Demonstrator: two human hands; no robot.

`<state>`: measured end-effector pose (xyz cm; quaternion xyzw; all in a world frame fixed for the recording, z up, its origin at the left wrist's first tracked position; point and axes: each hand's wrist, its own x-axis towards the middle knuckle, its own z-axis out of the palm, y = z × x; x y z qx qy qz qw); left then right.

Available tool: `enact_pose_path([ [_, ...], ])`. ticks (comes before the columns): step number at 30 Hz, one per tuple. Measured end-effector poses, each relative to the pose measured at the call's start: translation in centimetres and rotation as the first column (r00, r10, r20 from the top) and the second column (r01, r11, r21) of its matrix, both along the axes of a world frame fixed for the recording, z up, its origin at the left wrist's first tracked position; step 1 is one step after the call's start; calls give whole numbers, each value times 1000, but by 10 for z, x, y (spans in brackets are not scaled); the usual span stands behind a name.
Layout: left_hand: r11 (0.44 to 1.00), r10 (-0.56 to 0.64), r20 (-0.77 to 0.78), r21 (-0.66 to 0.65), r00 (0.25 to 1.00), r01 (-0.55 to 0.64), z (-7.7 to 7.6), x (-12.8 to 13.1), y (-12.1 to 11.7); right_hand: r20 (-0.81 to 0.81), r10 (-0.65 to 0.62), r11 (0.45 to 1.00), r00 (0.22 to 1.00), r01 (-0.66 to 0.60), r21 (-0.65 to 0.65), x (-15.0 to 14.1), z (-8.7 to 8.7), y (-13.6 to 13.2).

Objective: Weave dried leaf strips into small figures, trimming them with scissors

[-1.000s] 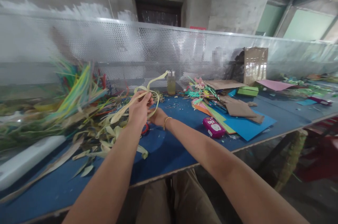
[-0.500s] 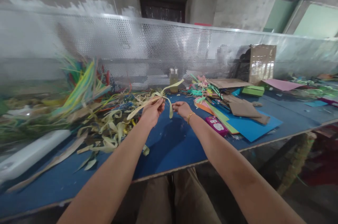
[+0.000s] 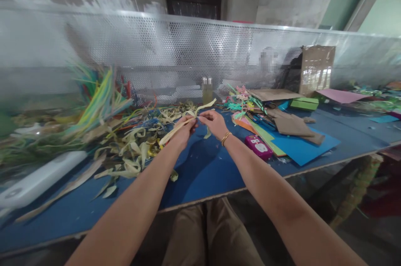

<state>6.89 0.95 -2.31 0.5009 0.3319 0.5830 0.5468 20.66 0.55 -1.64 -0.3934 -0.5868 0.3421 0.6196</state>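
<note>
Above the blue table, my left hand is closed around several pale yellow-green leaf strips. Their ends stick out on both sides of its fingers, one slanting up toward the jar. My right hand, with a gold bracelet at the wrist, is pinched closed right beside the left fingertips, at the strips. What lies between its fingertips is too small to make out. A strip end hangs down just below the right hand. Under and left of the left hand lies a heap of curled leaf strips.
A lidded glass jar stands behind the hands. To the right are a purple box, blue paper and cardboard pieces. At left lie a white bar-shaped object and a colourful strand bundle. A perforated metal panel closes the back.
My right hand has moved left and up to meet my left hand at the strips, its fingers now pinched together. The left hand keeps its hold. The view has tilted slightly down.
</note>
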Motion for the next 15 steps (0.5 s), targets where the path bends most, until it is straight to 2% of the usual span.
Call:
enact_pose_path([
  [5,999,-32,-62,-43,998,29,-2,0,0,-140,57,983,988,-80,-167,-1,-2,1],
  [8,996,-78,-87,-50,993,74,-4,1,1,-215,87,978,973,-125,-168,-1,-3,1],
  [15,996,-72,-73,46,995,75,-2,3,-4,-236,-4,982,972,-41,-186,-11,-5,-2],
])
